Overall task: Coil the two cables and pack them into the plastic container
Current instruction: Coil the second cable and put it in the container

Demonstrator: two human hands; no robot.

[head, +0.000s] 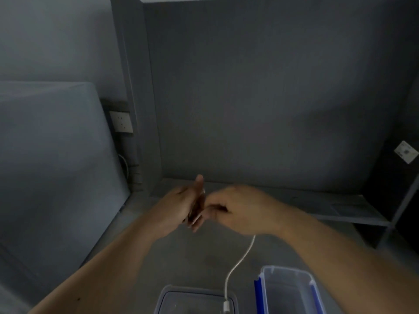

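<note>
Above the middle of the worktop [204,257], the white cable [240,260] runs between both hands. A few pale turns show across the fingers of the left hand [181,205]. From under the right hand [238,209] the free length hangs down and toward the person, ending in a connector [226,308] that lies on the clear lid [181,295].

The left hand stands edge-up with fingers straight, serving as a former rather than gripping. The right hand, just beside those fingers, is curled in what looks like a pinch on the cable, though blur hides the contact.

The uncoiled tail lies below the right hand, its long axis running roughly far to near, so that hand is better placed to wind it. The plastic container [288,268] sits open just right of the lid. No second cable shows.
</note>
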